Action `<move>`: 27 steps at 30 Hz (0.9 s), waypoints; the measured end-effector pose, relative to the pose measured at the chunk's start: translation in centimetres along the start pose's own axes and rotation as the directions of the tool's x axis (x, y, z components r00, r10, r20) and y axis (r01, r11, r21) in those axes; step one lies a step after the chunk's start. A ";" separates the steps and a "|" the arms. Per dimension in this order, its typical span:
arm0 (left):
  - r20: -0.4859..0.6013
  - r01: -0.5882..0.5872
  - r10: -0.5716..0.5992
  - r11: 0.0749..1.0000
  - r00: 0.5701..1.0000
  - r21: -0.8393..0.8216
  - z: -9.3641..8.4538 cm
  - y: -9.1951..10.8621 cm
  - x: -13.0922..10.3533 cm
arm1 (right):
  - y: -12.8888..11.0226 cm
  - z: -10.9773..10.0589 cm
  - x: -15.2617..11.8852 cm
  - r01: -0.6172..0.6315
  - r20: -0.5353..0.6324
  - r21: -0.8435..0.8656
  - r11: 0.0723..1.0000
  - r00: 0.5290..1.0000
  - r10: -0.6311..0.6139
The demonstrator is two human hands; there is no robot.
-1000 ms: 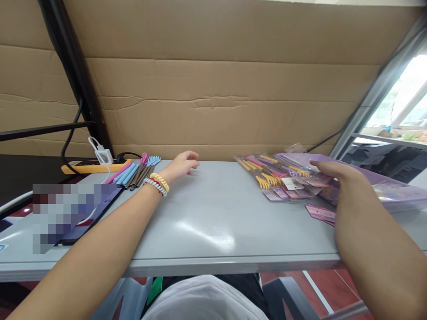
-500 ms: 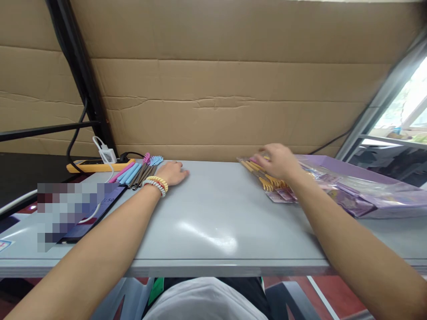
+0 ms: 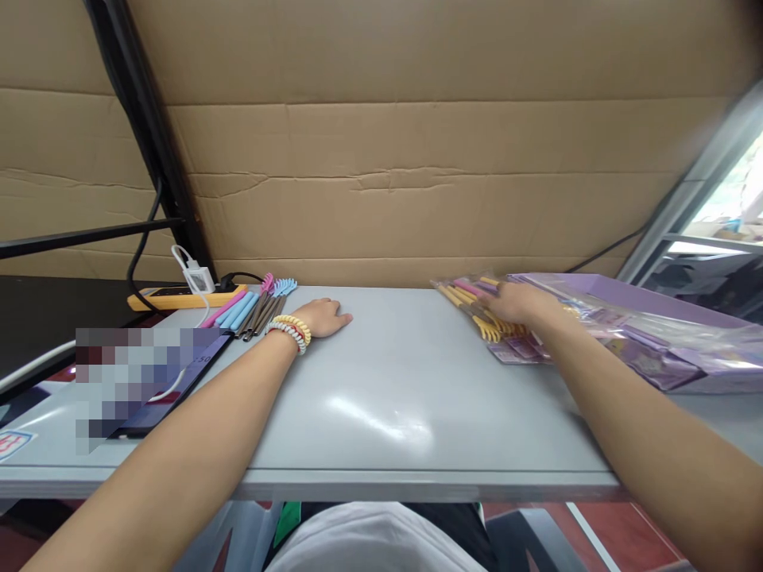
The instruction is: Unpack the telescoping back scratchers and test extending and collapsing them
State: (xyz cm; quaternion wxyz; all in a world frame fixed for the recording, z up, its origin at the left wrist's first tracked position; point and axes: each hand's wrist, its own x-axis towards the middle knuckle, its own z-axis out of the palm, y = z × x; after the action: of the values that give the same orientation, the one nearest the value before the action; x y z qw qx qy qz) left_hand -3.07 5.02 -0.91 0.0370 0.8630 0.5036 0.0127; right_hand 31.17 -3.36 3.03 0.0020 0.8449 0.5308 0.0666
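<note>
Left hand (image 3: 322,319): released, resting on grey table (image 3: 387,381), right of loose scratchers (image 3: 262,308)
Right hand (image 3: 520,303): over bagged scratchers (image 3: 462,302), cannot tell if grasping
Bagged scratchers: far right, beside 1 purple bin (image 3: 644,290)

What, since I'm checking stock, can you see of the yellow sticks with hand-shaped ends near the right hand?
The yellow sticks with hand-shaped ends look plastic, with darker shafts between yellow handles and curved, finger-like tips. Clear film seems to wrap them. They lie side by side on the glossy grey table, slanting, with tips nearer the person. The right hand reaches over them, hiding part; its hold is unclear. Purple printed cards lie beside the tips.
</note>
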 end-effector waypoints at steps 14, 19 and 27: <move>-0.004 -0.006 0.006 1.000 1.000 0.011 0.2 -0.1 0.1 | 0.7 1.2 0.6 -0.006 -0.050 -0.076 0.997 0.999 0.002; -0.001 -0.003 0.003 1.000 1.000 0.016 0.2 -0.1 0.2 | 0.3 1.4 0.4 -0.021 -0.165 -0.093 0.995 0.986 0.005; -0.005 0.014 -0.014 1.000 1.000 -0.022 -0.1 0.1 -0.1 | -1.7 -0.5 -1.6 0.267 -0.349 -0.151 0.952 0.886 -0.304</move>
State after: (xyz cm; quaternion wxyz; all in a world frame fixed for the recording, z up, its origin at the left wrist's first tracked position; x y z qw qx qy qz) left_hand -3.00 4.91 -0.82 0.0453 0.8590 0.5096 0.0204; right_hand 28.86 -4.11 3.17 -0.0461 0.7286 0.6364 0.2489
